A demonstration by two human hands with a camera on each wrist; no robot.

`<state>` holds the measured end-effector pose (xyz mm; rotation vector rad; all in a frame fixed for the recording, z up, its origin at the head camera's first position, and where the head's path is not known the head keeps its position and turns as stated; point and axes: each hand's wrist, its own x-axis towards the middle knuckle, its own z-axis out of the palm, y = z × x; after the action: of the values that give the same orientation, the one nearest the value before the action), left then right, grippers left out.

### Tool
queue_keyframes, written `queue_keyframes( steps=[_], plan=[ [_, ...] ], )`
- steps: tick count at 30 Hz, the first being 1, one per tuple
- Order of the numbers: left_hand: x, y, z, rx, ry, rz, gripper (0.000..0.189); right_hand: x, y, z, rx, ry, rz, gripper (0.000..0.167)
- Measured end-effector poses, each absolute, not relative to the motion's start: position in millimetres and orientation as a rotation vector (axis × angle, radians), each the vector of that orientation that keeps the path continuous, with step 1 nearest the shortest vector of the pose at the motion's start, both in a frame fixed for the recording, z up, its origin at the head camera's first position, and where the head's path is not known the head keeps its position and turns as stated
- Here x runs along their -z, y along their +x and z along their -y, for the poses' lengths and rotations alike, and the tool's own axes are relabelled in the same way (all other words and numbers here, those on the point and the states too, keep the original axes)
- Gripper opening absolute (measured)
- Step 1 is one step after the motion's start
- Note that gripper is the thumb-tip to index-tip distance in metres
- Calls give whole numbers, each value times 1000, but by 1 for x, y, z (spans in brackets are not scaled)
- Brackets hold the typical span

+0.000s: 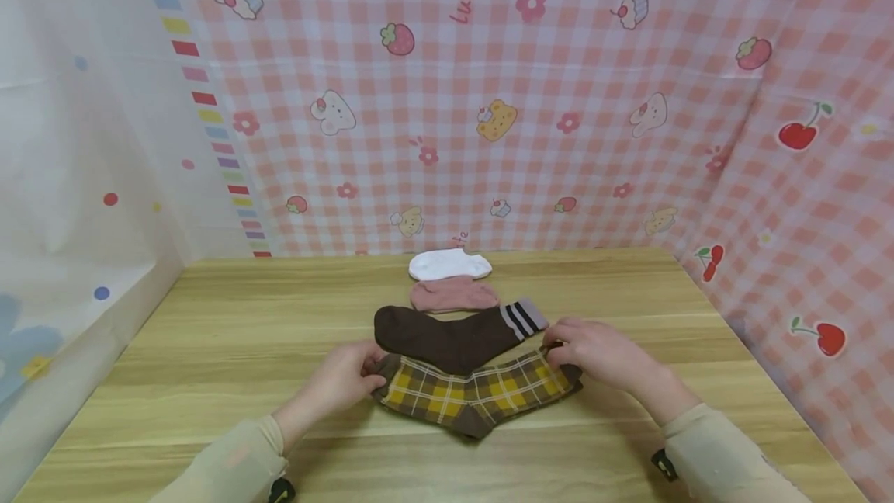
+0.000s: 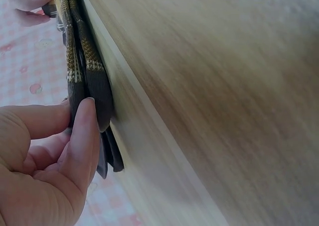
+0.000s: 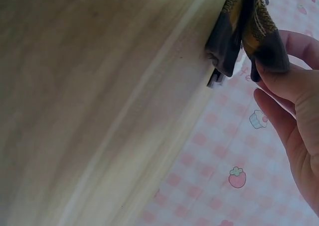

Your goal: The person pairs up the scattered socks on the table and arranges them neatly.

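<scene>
Yellow-and-brown plaid socks [image 1: 436, 394], two layers in the left wrist view, lie at the front of the row with the dark heel toward me. My left hand [image 1: 349, 375] pinches the dark left end between thumb and fingers. At the other end my right hand [image 1: 594, 352] pinches the dark edge of the upper layer, which is lifted apart from the lower layer [image 3: 227, 42] in the right wrist view. Just behind lies a dark brown sock [image 1: 447, 336] with a grey, black-striped cuff.
Further back lie a pink sock [image 1: 454, 295] and a white sock [image 1: 447, 265], one behind the other. All are on a wooden table [image 1: 265, 317]. A pink checked cloth [image 1: 433, 99] hangs behind and to the right, a white one [image 1: 63, 138] on the left.
</scene>
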<state>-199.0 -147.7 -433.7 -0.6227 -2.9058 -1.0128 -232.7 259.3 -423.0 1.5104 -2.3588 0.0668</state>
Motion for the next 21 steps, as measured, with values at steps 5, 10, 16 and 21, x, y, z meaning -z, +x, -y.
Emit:
queue_keyframes(
  steps=[5,10,16,21],
  plan=[
    [434,-197,149,1009,-623,2902,18,428,-232,-261,-48,1505,2384,45],
    [432,-198,152,966,-566,2915,18,427,-230,-263,-61,1475,2414,43],
    [422,-198,152,804,-598,2856,18,423,-225,-265,-138,1438,2429,44],
    [412,-187,142,693,-817,2739,19,424,-219,-260,-219,1437,2410,33]
  ],
)
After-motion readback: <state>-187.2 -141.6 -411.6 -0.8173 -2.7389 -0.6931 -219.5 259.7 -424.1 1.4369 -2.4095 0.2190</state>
